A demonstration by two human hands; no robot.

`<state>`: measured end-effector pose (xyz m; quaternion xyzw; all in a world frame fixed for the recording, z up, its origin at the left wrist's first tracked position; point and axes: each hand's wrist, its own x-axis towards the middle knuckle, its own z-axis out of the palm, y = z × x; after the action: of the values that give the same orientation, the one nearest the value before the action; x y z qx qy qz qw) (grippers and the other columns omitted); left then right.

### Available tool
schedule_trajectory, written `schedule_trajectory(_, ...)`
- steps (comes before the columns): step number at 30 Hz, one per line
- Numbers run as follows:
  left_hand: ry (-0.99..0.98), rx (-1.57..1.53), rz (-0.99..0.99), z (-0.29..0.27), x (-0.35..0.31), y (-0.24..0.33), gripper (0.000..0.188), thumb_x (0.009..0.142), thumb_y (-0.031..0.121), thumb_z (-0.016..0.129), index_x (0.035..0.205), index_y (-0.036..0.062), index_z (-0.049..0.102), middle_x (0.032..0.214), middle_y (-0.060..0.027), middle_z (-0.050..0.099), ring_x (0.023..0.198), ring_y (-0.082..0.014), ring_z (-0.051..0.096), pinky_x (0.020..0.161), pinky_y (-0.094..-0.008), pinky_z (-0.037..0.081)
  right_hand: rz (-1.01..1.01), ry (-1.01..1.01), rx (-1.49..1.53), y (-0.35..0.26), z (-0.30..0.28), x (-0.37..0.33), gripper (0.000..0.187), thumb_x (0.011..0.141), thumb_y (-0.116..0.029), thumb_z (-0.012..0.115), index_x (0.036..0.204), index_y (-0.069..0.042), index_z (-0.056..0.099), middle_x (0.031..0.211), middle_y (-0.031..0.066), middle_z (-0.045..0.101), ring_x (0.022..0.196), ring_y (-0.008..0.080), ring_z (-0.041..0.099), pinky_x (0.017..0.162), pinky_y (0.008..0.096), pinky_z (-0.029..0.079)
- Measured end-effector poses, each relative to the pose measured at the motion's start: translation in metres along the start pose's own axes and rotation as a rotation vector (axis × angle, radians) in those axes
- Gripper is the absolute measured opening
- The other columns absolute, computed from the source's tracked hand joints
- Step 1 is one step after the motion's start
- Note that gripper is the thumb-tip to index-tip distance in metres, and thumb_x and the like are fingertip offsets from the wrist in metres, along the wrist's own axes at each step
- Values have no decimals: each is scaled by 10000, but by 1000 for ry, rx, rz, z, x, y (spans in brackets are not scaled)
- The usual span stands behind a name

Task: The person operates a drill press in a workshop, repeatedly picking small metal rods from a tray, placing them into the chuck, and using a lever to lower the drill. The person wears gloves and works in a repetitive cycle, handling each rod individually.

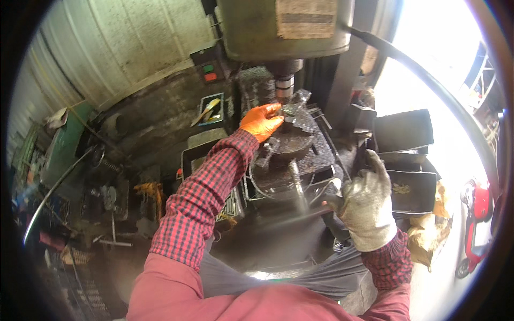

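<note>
My left hand [261, 122], in an orange glove, reaches to the drill press vise just below the spindle [284, 85]. Its fingers are pinched together at the far side of the vise; what lies between them is too small to make out. The machine vise [292, 144] sits on the chip-covered table, with a screw rod [297, 182] pointing toward me. My right hand [368, 208], in a dirty white work glove, is to the right of the vise, beside the dark bins. One finger points upward; the others are mostly hidden. A blurred dark bar lies left of this hand.
Overhead hangs the drill press head [286, 29]. Dark metal bins [402, 131] stand at the right. A small tray [211, 109] with a brush is at the left, below a switch box [210, 69] with green and red buttons. A T-handled tool [114, 241] lies far left.
</note>
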<state>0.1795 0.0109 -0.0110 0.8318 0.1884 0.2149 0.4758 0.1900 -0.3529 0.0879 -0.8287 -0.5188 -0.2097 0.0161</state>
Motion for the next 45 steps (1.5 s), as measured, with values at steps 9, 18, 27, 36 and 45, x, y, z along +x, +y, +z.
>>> schedule_trajectory(9,877,672,144,-141,-63,-103,571,992,305,697,1487,47,575,1432,-241,601,1339,-411,563,1130,-472,463,214,502,242,17,112,-29,496,991,-319,676,599,-74,499,646,103,493,912,394,665,1031,544,484)
schedule_trajectory(18,592,402,-55,-182,-51,-164,361,1043,323,632,1278,79,755,1169,-205,758,1123,-357,724,973,-431,549,169,466,191,18,112,-30,484,980,-288,665,592,-100,445,608,82,449,717,318,568,1060,532,499)
schedule_trajectory(27,487,695,-107,-177,-74,-110,401,1044,380,576,1205,66,768,1169,-197,754,1133,-395,698,990,-471,534,182,531,222,16,107,-30,486,964,-279,692,585,-98,446,609,80,445,679,320,540,1063,528,496)
schedule_trajectory(36,496,697,41,-166,-142,-71,322,1055,307,608,1215,79,769,1074,-175,756,1028,-368,722,909,-443,568,212,472,223,19,107,-31,506,961,-299,710,563,-92,477,600,96,476,684,314,543,1058,516,501)
schedule_trajectory(45,325,-102,152,-68,-114,16,248,1048,151,682,1242,21,767,1078,-67,766,944,-112,678,841,-269,537,210,438,246,23,108,-34,443,918,-283,744,580,-96,528,608,93,495,695,309,567,1065,518,497)
